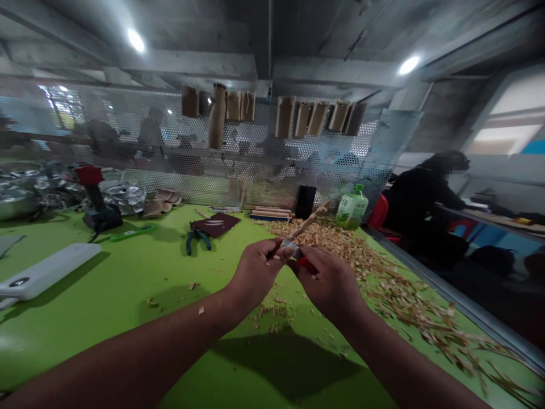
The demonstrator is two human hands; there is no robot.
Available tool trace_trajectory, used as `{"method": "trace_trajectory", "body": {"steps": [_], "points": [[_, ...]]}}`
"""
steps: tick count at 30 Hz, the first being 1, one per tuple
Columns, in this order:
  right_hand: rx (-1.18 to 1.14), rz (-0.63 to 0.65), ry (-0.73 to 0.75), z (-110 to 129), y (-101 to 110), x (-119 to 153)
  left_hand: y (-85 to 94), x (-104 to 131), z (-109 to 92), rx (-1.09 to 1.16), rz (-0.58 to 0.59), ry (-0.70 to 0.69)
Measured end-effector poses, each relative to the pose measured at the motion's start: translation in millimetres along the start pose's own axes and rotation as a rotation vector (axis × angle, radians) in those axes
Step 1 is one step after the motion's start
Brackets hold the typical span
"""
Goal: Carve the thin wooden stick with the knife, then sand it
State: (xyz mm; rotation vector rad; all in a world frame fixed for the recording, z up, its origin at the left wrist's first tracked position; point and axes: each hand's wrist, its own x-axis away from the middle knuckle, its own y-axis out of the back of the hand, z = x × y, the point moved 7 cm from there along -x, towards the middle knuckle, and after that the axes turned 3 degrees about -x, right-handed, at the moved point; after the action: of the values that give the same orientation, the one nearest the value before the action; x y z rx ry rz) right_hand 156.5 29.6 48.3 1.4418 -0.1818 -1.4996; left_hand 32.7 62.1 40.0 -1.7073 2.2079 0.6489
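Both of my hands meet above the middle of a green tabletop (170, 307). My left hand (258, 267) is closed round the lower part of a thin carved wooden stick (304, 224), which slants up to the right. My right hand (332, 281) grips a red-handled tool (305, 263); its metal part (290, 246) lies against the stick beside my left fingers. Small wood chips cling to my left hand and forearm. Below the hands, fine shavings (276, 309) are scattered on the green surface.
A long heap of shavings (383, 267) runs down the right side, near a green bottle (352, 207). Pliers (198, 238) lie by a dark sheet (216, 224). A cordless drill (96, 199) and white board (55, 270) occupy the left. A person (421, 199) sits at right.
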Motion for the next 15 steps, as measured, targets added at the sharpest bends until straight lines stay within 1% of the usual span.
{"method": "trace_trajectory", "body": {"steps": [4, 10, 15], "points": [[-0.069, 0.038, -0.007, -0.1, -3.4, -1.2, -1.0, 0.0, 0.0, -0.002, 0.033, -0.044], [-0.094, 0.040, -0.001, -0.1, -3.4, -1.3, -3.6, -1.0, 3.7, 0.029, 0.059, -0.018], [-0.061, 0.035, -0.013, 0.2, -2.4, -1.3, -1.0, -2.0, 1.0, 0.012, 0.005, -0.024]]}}
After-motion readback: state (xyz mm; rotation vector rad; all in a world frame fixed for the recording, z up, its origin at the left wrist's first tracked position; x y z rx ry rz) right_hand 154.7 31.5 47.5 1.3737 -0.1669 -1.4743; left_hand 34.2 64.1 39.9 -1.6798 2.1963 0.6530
